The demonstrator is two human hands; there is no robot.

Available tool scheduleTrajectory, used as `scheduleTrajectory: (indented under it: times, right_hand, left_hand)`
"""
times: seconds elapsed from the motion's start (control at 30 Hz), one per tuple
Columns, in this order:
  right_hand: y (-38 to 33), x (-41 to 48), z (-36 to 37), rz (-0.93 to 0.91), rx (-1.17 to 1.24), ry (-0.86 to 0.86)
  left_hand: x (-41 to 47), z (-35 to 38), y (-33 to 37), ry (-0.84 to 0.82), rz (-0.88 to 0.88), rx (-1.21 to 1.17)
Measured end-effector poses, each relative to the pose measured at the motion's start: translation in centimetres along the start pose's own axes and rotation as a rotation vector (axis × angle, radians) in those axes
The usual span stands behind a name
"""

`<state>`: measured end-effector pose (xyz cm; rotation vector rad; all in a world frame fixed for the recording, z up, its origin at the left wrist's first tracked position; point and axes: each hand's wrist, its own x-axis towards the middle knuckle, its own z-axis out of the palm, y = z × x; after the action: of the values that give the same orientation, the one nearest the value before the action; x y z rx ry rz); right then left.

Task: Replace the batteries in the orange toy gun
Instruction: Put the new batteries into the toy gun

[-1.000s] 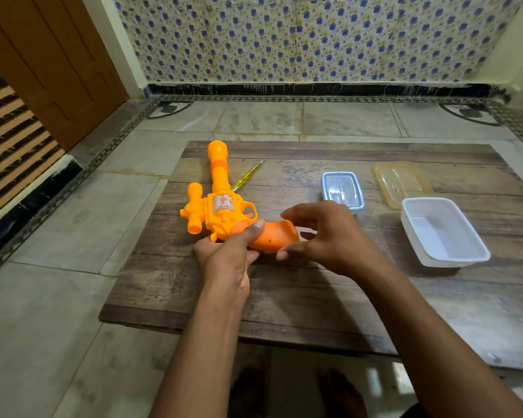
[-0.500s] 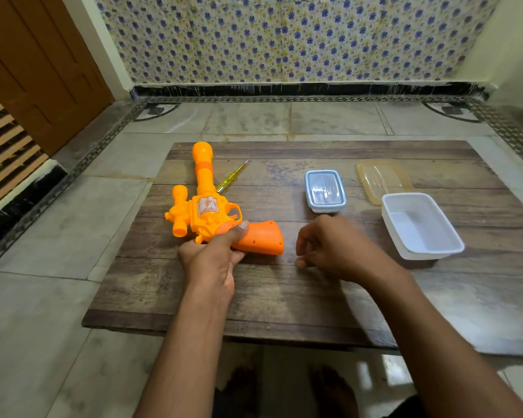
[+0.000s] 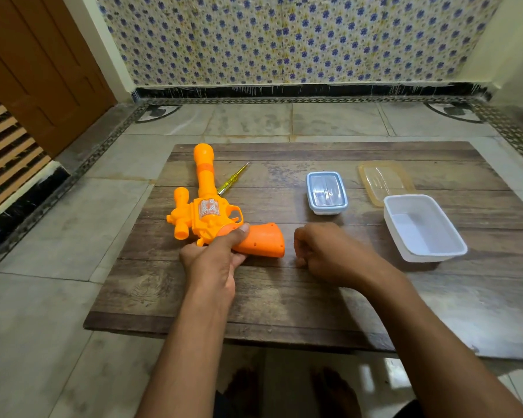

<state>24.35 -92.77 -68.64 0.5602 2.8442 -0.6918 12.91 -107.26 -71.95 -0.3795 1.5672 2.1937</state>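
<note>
The orange toy gun [image 3: 205,206] lies on its side on the wooden board [image 3: 284,300], barrel pointing away from me, its darker orange grip [image 3: 264,240] toward the right. My left hand [image 3: 215,262] grips the gun where the grip meets the body, thumb pressed on top. My right hand [image 3: 323,254] rests on the board just right of the grip, apart from it, fingers curled into a fist with nothing visible in them. A yellow screwdriver [image 3: 233,180] lies behind the barrel.
A small clear box with a blue-rimmed lid [image 3: 326,193] stands mid-board. At the right are an open white tub [image 3: 429,257] and a yellowish loose lid [image 3: 384,178] behind it. Tiled floor surrounds the board, with a wall behind and a door at the left.
My right hand has come off the gun's grip, drawn back to the right and curled into a fist. My left hand keeps its hold on the gun.
</note>
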Motion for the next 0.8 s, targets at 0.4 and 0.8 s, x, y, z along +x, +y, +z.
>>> scheduleTrajectory:
  times: [0.4,0.8]
  right_hand:
    - [-2.1,1.0,1.5,-0.201,0.477,0.416]
    - [-3.5,2.5,3.3,-0.196,0.464,0.419]
  left_hand:
    - [-0.3,0.0,0.1,-0.013,0.003,-0.019]
    - [-0.1,0.0,0.1,-0.037,-0.017,-0.066]
